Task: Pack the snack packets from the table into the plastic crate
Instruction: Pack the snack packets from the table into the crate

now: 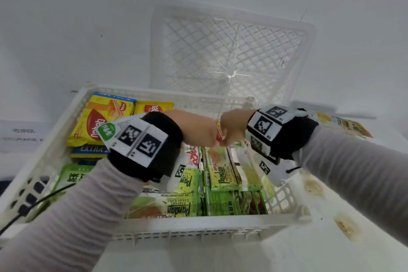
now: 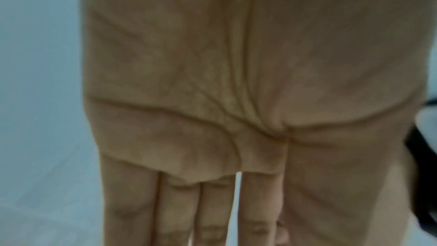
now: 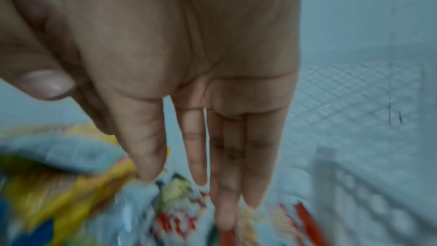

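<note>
Snack packets already fill most of the plastic crate in the head view, and your left hand and right hand meet above its far edge over a small red-and-yellow packet, so you look to be placing one in, though whether either hand grips it you cannot tell here. From the left wrist your fingers lie straight and close together, holding nothing visible. From the right wrist your fingers hang straight, slightly apart, tips just above blurred packets; next, let go cleanly and fetch the packet beside the crate's right edge.

Grey sleeves, black wristbands with square-patterned white tags
</note>
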### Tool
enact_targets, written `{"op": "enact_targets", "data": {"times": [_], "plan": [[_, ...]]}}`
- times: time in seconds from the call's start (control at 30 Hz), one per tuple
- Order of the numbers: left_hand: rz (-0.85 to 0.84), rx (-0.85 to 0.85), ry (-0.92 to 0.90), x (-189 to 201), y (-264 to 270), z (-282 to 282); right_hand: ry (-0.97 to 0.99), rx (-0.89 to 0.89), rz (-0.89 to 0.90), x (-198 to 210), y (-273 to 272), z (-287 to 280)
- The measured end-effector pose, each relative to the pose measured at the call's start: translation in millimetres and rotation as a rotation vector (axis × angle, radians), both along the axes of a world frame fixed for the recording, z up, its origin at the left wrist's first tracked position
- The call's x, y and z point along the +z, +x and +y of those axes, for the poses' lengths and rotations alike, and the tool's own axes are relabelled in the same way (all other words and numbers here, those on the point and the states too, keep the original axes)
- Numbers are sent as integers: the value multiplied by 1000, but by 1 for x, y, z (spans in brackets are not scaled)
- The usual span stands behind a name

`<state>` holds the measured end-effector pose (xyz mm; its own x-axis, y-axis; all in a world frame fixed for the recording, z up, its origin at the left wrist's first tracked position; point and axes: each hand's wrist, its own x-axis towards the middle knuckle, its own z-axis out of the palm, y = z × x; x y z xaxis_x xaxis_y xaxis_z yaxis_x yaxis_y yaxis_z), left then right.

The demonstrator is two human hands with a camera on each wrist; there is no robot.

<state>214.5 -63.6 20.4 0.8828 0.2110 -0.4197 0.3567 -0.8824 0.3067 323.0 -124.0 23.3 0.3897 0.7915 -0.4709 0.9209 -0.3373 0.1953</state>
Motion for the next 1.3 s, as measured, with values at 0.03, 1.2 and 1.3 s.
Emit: {"op": "enact_targets", "data": {"times": [0.03,1.2,1.3], "plan": [[-47,38,-17,9,-8,10,82,-28,59,1,2,4],[-768,722,-59,-39,-82,98,764,-756,1164,-81,-1,57],[-858,757,-151,-36,-77,93,743,-773,1320,-76,2,54]]}}
